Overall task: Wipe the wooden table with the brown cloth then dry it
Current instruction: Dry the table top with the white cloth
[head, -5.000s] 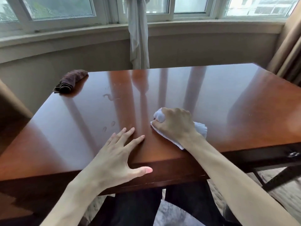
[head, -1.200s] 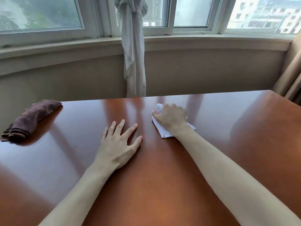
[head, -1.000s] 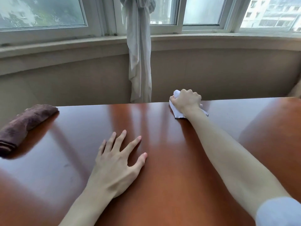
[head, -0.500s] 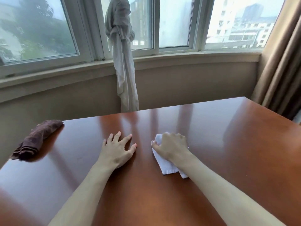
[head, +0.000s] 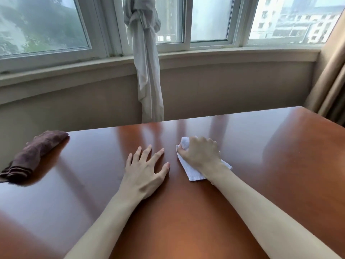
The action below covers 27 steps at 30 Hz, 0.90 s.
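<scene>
The glossy wooden table (head: 261,165) fills the lower half of the view. My right hand (head: 200,156) grips a bunched white cloth (head: 194,173) and holds it down on the tabletop near the middle. Just left of it, my left hand (head: 145,171) lies flat on the wood with fingers spread. The brown cloth (head: 33,152) lies rolled up at the table's far left edge, apart from both hands.
A knotted pale curtain (head: 147,71) hangs from the window behind the table's far edge. Beige drapes (head: 330,86) stand at the right, close to the table's far right corner. A windowsill and low wall run along the back.
My right hand drew the white cloth back from the far edge toward the middle, then a little to the right. The left hand stayed flat on the table. The brown cloth has not moved.
</scene>
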### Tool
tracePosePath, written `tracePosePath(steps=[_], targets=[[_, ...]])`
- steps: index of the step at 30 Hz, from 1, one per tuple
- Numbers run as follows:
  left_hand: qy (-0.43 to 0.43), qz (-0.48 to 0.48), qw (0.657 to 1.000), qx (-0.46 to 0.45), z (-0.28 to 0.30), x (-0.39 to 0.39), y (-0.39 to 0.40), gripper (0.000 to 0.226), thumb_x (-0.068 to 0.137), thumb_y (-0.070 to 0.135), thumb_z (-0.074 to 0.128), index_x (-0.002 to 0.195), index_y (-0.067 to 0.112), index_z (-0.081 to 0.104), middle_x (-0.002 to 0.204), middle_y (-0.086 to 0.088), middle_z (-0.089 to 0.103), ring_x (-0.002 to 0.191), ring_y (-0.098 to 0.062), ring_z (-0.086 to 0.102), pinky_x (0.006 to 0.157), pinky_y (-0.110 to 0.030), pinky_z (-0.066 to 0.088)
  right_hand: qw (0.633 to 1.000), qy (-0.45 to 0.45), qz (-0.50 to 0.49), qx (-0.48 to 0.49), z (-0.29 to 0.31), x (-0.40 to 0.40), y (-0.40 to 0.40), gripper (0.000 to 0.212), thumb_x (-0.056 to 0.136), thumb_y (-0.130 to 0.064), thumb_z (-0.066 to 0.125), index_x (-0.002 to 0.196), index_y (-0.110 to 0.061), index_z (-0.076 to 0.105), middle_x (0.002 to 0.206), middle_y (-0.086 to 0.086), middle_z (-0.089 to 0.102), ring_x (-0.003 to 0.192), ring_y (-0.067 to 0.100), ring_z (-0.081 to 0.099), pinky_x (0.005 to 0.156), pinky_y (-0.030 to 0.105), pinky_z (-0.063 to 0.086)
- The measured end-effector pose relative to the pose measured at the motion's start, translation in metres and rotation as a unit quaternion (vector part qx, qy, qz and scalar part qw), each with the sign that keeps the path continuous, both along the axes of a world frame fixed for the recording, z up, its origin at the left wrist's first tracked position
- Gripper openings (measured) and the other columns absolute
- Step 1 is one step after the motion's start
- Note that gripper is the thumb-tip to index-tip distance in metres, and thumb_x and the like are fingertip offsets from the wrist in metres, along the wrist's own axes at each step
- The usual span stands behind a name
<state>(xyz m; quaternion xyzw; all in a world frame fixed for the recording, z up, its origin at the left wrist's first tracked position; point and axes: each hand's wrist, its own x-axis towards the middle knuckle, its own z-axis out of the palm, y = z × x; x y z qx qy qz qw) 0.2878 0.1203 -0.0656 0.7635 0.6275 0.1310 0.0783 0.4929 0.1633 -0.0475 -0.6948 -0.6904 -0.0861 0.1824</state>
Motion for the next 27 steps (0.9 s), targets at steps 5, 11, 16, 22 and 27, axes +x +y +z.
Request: tracePosePath(steps=[5,11,16,22,27], targets=[[0.001,0.012,1.000,0.024,-0.002,0.001,-0.001,0.076,0.082,0.080,0.012,0.154,0.055,0.019,0.168,0.014,0.010,0.154,-0.012,-0.003,0.125,-0.038,-0.005,0.996,0.012,0.084,0.007,-0.002,-0.037,0.080,0.044,0.088,-0.061,0.051,0.076,-0.019,0.050,0.065,-0.004,0.049,0.071,0.030,0.058,0.064,0.035,0.031],[-0.009,0.018,0.999,0.039,-0.004,-0.001,0.001,0.073,0.082,0.082,0.012,0.151,0.060,0.019,0.167,0.019,0.009,0.154,-0.009,-0.003,0.125,-0.036,-0.005,0.998,0.019,0.040,-0.035,0.002,-0.008,0.163,0.044,0.078,-0.067,0.044,0.071,-0.024,0.049,0.066,-0.003,0.042,0.072,0.033,0.051,0.065,0.036,0.034],[-0.002,0.022,0.999,0.036,-0.005,-0.002,0.004,0.073,0.082,0.083,0.011,0.151,0.061,0.021,0.166,0.020,0.011,0.154,-0.009,-0.001,0.125,-0.035,-0.004,0.997,0.017,-0.049,-0.058,0.006,0.027,0.182,0.047,0.084,-0.063,0.045,0.084,-0.019,0.062,0.079,0.002,0.057,0.075,0.030,0.052,0.065,0.035,0.035],[-0.007,0.015,1.000,0.004,-0.003,-0.003,0.009,0.069,0.087,0.077,0.021,0.152,0.054,0.027,0.167,0.013,0.016,0.155,-0.014,0.004,0.125,-0.040,0.001,0.993,0.016,0.021,-0.112,0.010,0.011,0.062,0.048,0.086,-0.063,0.040,0.087,-0.021,0.063,0.089,0.002,0.068,0.088,0.030,0.064,0.077,0.037,0.049],[-0.002,0.009,1.000,-0.008,-0.002,-0.002,0.008,0.065,0.092,0.072,0.029,0.153,0.050,0.029,0.167,0.009,0.018,0.155,-0.019,0.008,0.125,-0.043,0.003,0.993,0.025,0.061,-0.099,0.020,0.000,-0.071,0.041,0.088,-0.066,0.043,0.075,-0.027,0.047,0.090,0.002,0.068,0.086,0.034,0.066,0.073,0.038,0.045]])
